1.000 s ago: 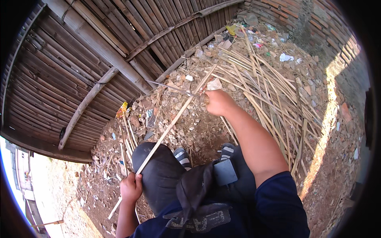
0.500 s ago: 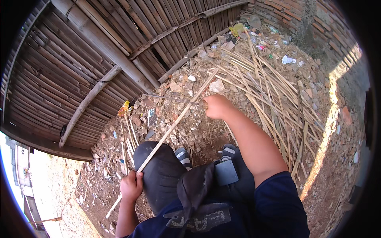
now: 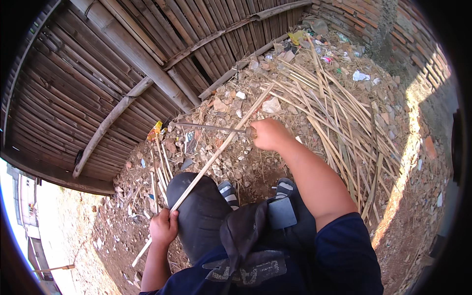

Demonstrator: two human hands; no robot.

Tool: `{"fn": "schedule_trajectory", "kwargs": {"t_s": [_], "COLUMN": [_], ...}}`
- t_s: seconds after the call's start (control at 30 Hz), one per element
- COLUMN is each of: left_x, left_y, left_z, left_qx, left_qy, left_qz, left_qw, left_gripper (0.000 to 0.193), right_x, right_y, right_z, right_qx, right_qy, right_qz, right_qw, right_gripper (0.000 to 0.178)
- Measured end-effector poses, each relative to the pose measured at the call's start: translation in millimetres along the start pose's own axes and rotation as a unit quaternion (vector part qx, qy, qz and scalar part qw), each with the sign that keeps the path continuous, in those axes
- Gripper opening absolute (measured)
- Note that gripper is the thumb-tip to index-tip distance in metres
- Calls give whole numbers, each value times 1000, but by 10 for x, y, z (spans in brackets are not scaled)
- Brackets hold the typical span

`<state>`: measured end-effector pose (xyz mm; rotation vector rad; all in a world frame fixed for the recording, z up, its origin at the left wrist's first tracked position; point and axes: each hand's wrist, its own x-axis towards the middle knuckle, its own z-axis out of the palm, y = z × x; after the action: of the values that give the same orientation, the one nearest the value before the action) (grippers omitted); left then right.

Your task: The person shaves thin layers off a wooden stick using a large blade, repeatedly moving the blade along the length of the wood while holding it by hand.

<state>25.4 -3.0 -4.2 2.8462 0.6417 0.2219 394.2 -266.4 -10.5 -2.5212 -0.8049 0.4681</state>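
My left hand [image 3: 163,227] is closed around the lower part of a long, pale bamboo strip [image 3: 212,159]. The strip slants up and away to the right, passing over my left knee, and its short tail sticks out below the hand. In my right hand [image 3: 269,134] is the wooden handle of a knife [image 3: 209,127], gripped in a fist. Its long, narrow, dark blade points left and crosses the upper part of the strip. Whether the edge bites into the bamboo cannot be made out.
A heap of bamboo strips [image 3: 339,128] lies to the right on rubble-strewn ground. Several shorter strips [image 3: 158,172] are beside my left knee. A bamboo-slat wall [image 3: 118,73] rises at the left, a brick wall [image 3: 418,42] at the far right. A dark flat device [image 3: 282,213] rests on my right thigh.
The knife blade has tilted, showing more of its flat side, and its tip sits a little lower. My left hand keeps its hold on the strip. The whole view has shifted slightly.
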Motion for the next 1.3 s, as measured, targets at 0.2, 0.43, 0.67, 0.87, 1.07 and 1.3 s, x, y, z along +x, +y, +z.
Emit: {"fn": "schedule_trajectory", "kwargs": {"t_s": [0.2, 0.43, 0.67, 0.87, 1.07, 1.3], "left_x": [-24, -21, 37, 6, 8, 6], "left_y": [12, 4, 21, -5, -8, -8], "left_z": [7, 34, -15, 54, 51, 41], "left_qx": [7, 5, 56, 29, 37, 48], "left_qy": [-7, -5, 7, 9, 25, 25], "left_qz": [-11, -12, 3, -3, -1, -3], "left_qw": [1000, 1000, 998, 1000, 999, 999], "left_gripper": [39, 36, 39, 39, 38, 37], "right_x": [-84, -91, 99, -88, -45, 28], "right_y": [-152, -203, 238, -58, -196, -58], "right_z": [-67, -138, 17, -109, -6, 88], "right_qx": [-11, -39, -22, -3, -67, -32], "right_qy": [33, 5, 10, 78, -3, 5], "right_qz": [-24, -42, 22, -7, -49, -14], "right_qw": [999, 998, 999, 997, 997, 999], "right_gripper": [39, 35, 39, 31, 30, 36]}}
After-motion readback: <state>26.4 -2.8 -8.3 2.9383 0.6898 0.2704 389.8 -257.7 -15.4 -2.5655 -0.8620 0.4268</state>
